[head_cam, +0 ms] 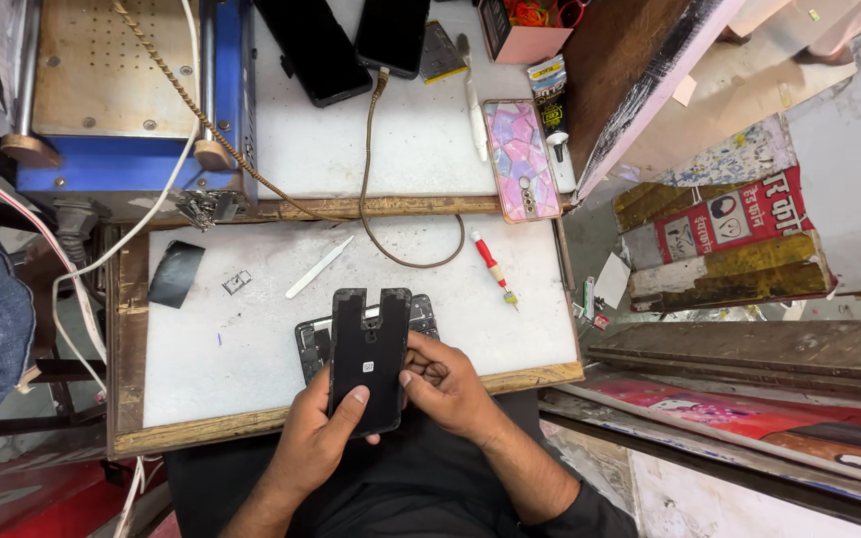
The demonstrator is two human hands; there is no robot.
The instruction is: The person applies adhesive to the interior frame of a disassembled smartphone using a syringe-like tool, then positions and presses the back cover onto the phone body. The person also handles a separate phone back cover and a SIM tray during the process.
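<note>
A black phone back cover (368, 349) with a notch at its top is held upright over the near edge of the white work board (251, 329). My left hand (319, 436) grips its lower left side, thumb pressed on the face. My right hand (447, 384) holds the right edge with curled fingers. Beneath the cover lies an opened phone body (313, 344), lying flat and showing dark internals on both sides of the cover.
On the board lie a white plastic pry stick (319, 267), a red-handled screwdriver (491, 264), a small metal bracket (236, 283) and a black film piece (175, 273). Behind are a blue heating machine (122, 90), two dark phones (351, 40), a pink patterned case (521, 159) and a brown cable (371, 179).
</note>
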